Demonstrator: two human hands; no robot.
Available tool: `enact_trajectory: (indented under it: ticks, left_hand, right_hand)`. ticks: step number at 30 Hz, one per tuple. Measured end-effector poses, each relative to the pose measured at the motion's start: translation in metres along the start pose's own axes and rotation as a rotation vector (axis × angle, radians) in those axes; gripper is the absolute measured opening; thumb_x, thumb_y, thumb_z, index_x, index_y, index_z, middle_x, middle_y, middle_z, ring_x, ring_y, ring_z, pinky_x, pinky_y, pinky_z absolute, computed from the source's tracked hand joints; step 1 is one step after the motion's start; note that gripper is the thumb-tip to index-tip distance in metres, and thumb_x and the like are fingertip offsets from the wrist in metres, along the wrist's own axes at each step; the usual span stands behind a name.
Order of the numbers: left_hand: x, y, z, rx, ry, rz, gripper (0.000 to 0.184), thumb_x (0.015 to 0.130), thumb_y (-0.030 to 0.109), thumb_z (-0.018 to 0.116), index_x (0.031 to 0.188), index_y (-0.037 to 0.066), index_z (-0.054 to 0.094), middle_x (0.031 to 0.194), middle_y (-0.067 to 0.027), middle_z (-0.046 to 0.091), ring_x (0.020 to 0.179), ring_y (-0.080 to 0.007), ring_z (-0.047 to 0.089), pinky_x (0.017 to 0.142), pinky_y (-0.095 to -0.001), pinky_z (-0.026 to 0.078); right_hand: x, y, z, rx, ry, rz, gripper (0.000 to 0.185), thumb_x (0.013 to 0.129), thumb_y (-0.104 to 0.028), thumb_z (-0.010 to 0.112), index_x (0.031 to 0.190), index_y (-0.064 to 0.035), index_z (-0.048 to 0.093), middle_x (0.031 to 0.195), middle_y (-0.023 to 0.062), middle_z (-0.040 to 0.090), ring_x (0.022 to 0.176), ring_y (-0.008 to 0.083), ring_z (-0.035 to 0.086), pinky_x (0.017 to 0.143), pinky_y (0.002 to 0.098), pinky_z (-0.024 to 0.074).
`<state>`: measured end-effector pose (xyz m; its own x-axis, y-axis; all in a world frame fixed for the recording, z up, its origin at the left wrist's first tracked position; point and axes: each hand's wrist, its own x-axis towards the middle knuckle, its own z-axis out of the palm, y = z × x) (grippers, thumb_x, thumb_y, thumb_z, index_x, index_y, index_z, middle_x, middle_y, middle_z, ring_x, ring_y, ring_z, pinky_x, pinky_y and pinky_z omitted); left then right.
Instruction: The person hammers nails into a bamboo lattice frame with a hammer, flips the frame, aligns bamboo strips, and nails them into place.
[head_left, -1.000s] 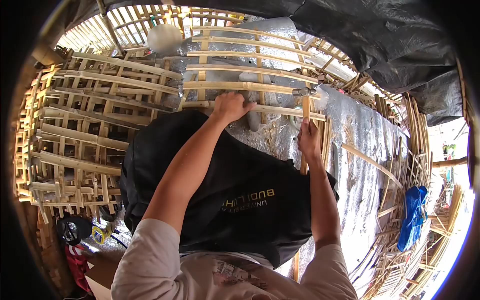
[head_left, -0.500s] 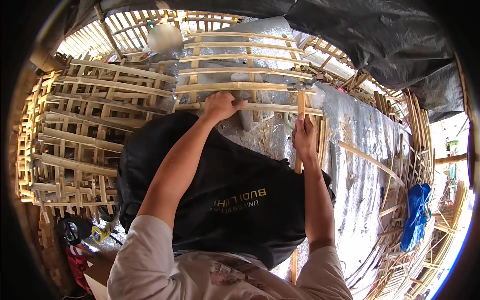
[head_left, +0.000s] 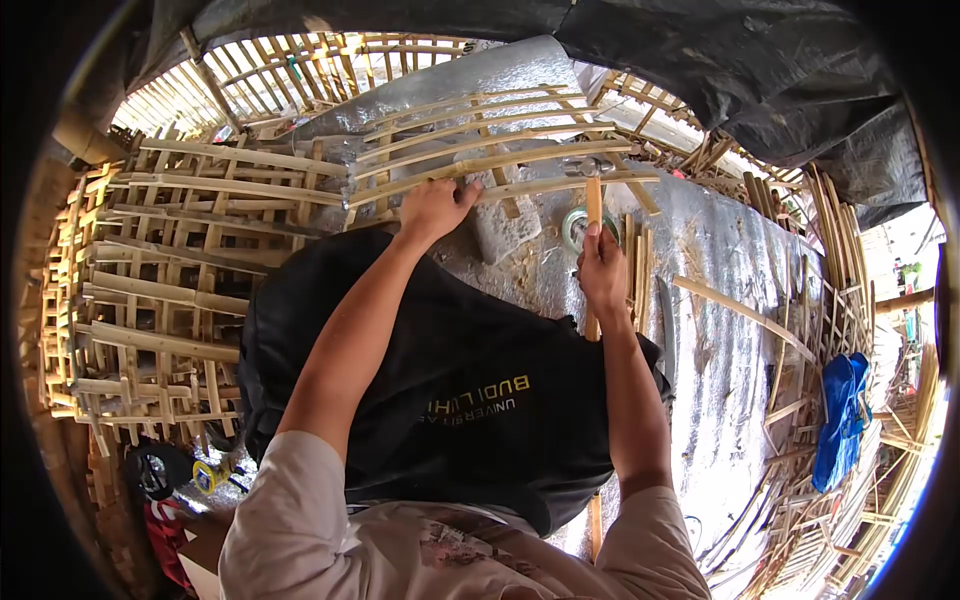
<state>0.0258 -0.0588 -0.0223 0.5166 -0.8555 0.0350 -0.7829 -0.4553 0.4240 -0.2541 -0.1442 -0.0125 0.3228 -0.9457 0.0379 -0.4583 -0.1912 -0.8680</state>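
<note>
My left hand (head_left: pixel 436 210) is closed on the near slats of a bamboo lattice panel (head_left: pixel 545 154), thumb towards the right. The panel sits tilted, with long slats across and several cross strips beneath. In my right hand (head_left: pixel 604 270) is a hammer by its wooden handle (head_left: pixel 594 205). Its metal head (head_left: pixel 588 167) is at the near right part of the panel; I cannot tell whether it touches. Under the panel's near edge lies a grey stone block (head_left: pixel 508 235). A ring-shaped roll, probably tape (head_left: pixel 574 229), lies beside the hammer handle.
Stacked bamboo lattice panels (head_left: pixel 190 250) stand at the left. A black cloth with lettering (head_left: pixel 450 370) covers my lap. Silvery sheeting (head_left: pixel 715 400) spreads on the right, with a loose bamboo strip (head_left: pixel 745 315), a blue bag (head_left: pixel 840 420) and bamboo piles. Black tarpaulin (head_left: pixel 760 80) hangs overhead.
The panel has turned and tilted, its right end shifting outward and its far slats lower in view. The hammer has moved slightly left. A pale round shape at the upper left is gone from view.
</note>
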Motion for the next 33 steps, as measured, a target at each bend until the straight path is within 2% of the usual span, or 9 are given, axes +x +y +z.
enact_trajectory:
  ticks: [2, 5, 8, 14, 20, 23, 29, 30, 33]
  left_hand:
    - [0.003, 0.006, -0.009, 0.060, -0.004, -0.005, 0.068, 0.095, 0.065, 0.043, 0.099, 0.006, 0.074, 0.099, -0.0179, 0.073, 0.102, -0.0376, 0.068, 0.088, -0.0490, 0.055]
    - [0.017, -0.006, -0.001, 0.106, 0.065, 0.041, 0.065, 0.096, 0.062, 0.044, 0.098, 0.006, 0.074, 0.098, -0.0181, 0.073, 0.100, -0.0374, 0.068, 0.087, -0.0492, 0.055]
    - [0.022, -0.003, -0.005, 0.081, 0.080, 0.030, 0.063, 0.097, 0.059, 0.044, 0.088, 0.004, 0.073, 0.096, -0.0207, 0.072, 0.101, -0.0383, 0.065, 0.088, -0.0492, 0.053]
    - [0.020, 0.002, 0.003, 0.155, 0.172, 0.057, 0.060, 0.097, 0.056, 0.047, 0.083, 0.006, 0.076, 0.086, -0.0158, 0.073, 0.083, -0.0371, 0.070, 0.073, -0.0488, 0.058]
    - [0.005, -0.016, 0.027, 0.060, 0.561, 0.260, 0.043, 0.093, 0.043, 0.060, 0.079, 0.005, 0.075, 0.077, -0.0172, 0.070, 0.072, -0.0380, 0.068, 0.067, -0.0492, 0.056]
    - [0.003, -0.013, 0.014, 0.052, 0.566, 0.169, 0.040, 0.092, 0.039, 0.059, 0.080, 0.004, 0.075, 0.074, -0.0150, 0.069, 0.067, -0.0369, 0.067, 0.065, -0.0494, 0.056]
    - [0.020, -0.021, 0.006, -0.208, 0.852, 0.229, 0.033, 0.092, 0.029, 0.060, 0.076, 0.003, 0.072, 0.071, -0.0176, 0.067, 0.063, -0.0410, 0.064, 0.060, -0.0496, 0.053]
    - [0.018, -0.017, -0.003, -0.328, 0.858, 0.228, 0.035, 0.095, 0.023, 0.056, 0.071, 0.000, 0.068, 0.062, -0.0178, 0.063, 0.056, -0.0417, 0.060, 0.055, -0.0479, 0.048]
    - [0.016, -0.016, -0.025, -0.650, 0.726, 0.143, 0.044, 0.103, 0.024, 0.046, 0.071, -0.001, 0.062, 0.057, -0.0150, 0.055, 0.049, -0.0271, 0.053, 0.051, -0.0422, 0.039]
  right_hand:
    - [0.000, 0.001, 0.002, -0.059, 0.042, -0.047, 0.047, 0.107, -0.040, 0.046, 0.084, 0.0011, 0.053, 0.061, 0.0188, 0.051, 0.054, 0.0332, 0.051, 0.055, 0.0456, 0.0396]
    - [-0.002, -0.007, 0.005, -0.077, 0.080, -0.105, 0.043, 0.106, -0.036, 0.046, 0.085, 0.0010, 0.054, 0.063, 0.0217, 0.052, 0.056, 0.0392, 0.052, 0.056, 0.0473, 0.0397]
    - [-0.007, -0.025, 0.000, -0.087, 0.079, -0.139, 0.039, 0.106, -0.032, 0.048, 0.085, 0.0009, 0.052, 0.064, 0.0231, 0.053, 0.058, 0.0428, 0.054, 0.056, 0.0482, 0.0401]
    - [-0.024, -0.036, 0.004, -0.121, 0.009, -0.252, 0.032, 0.104, -0.025, 0.054, 0.086, 0.0006, 0.051, 0.063, 0.0238, 0.053, 0.060, 0.0475, 0.054, 0.054, 0.0485, 0.0400]
    - [-0.032, -0.039, 0.013, -0.115, -0.010, -0.423, 0.022, 0.102, -0.019, 0.056, 0.093, -0.0004, 0.051, 0.063, 0.0234, 0.053, 0.062, 0.0487, 0.057, 0.052, 0.0494, 0.0408]
    - [-0.034, -0.049, 0.011, -0.094, -0.032, -0.407, 0.019, 0.102, -0.018, 0.054, 0.094, -0.0006, 0.052, 0.062, 0.0232, 0.054, 0.060, 0.0477, 0.058, 0.051, 0.0484, 0.0417]
    - [-0.039, -0.048, 0.005, -0.042, 0.012, -0.478, 0.020, 0.102, -0.018, 0.050, 0.095, 0.0002, 0.052, 0.059, 0.0206, 0.052, 0.053, 0.0436, 0.059, 0.047, 0.0447, 0.0410]
    - [-0.039, -0.047, 0.004, -0.033, 0.020, -0.481, 0.020, 0.102, -0.018, 0.050, 0.095, 0.0003, 0.051, 0.058, 0.0203, 0.052, 0.053, 0.0433, 0.059, 0.047, 0.0445, 0.0409]
    - [-0.041, -0.042, 0.004, -0.018, 0.036, -0.470, 0.021, 0.102, -0.019, 0.050, 0.096, 0.0004, 0.050, 0.057, 0.0197, 0.051, 0.052, 0.0426, 0.058, 0.046, 0.0444, 0.0405]
